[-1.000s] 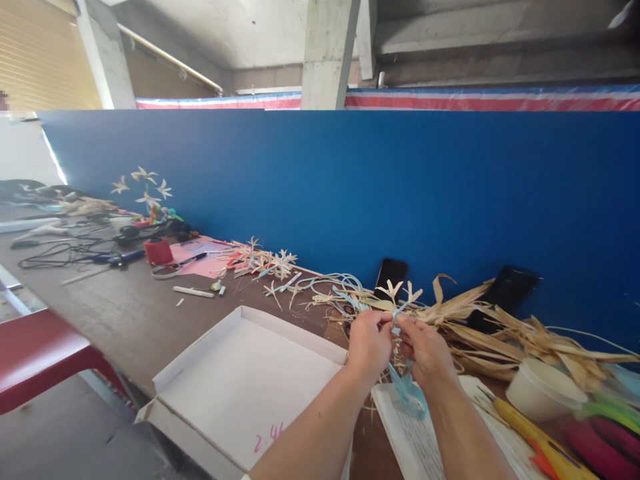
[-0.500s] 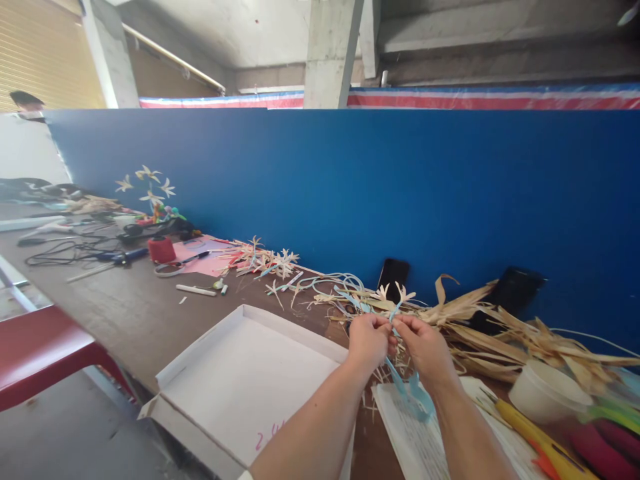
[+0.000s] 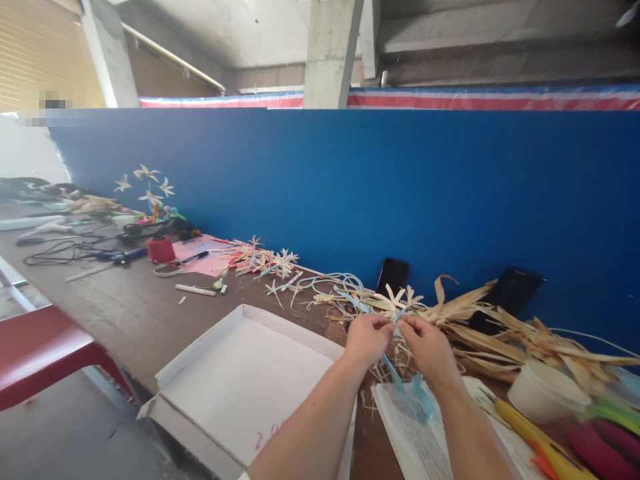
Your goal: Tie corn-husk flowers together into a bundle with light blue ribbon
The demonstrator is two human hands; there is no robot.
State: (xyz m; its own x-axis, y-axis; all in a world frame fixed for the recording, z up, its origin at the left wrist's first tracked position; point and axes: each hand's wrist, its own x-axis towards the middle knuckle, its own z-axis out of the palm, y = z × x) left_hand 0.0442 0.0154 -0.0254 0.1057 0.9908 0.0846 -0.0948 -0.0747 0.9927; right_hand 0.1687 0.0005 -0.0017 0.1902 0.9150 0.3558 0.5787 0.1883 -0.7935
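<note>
Pale dried-husk flowers [image 3: 395, 298] stand up above my fingertips, on a stem wrapped in light blue. My left hand [image 3: 369, 337] pinches this flower stem from the left, thumb against forefinger. From the other side my right hand [image 3: 426, 343] is closed on the same stem at the blue wrap, its fingertips almost touching the left ones. A loose light blue ribbon [image 3: 421, 404] hangs below both hands, down over an open book [image 3: 405, 433]. How the ribbon passes between the fingers is hidden.
Left of my arms lies a shallow white box [image 3: 250, 380]. Dried husks [image 3: 510, 347], a white cup [image 3: 545, 390] and a yellow-handled tool [image 3: 537, 437] are on the right. Farther left are more husk flowers [image 3: 280, 262] and a red thread spool [image 3: 161, 249]. A blue partition [image 3: 350, 180] runs behind.
The flower heads have turned in my fingers, now facing me more and looking fuller. Both hands stay at nearly the same spot, and the ribbon's hanging end has shifted slightly.
</note>
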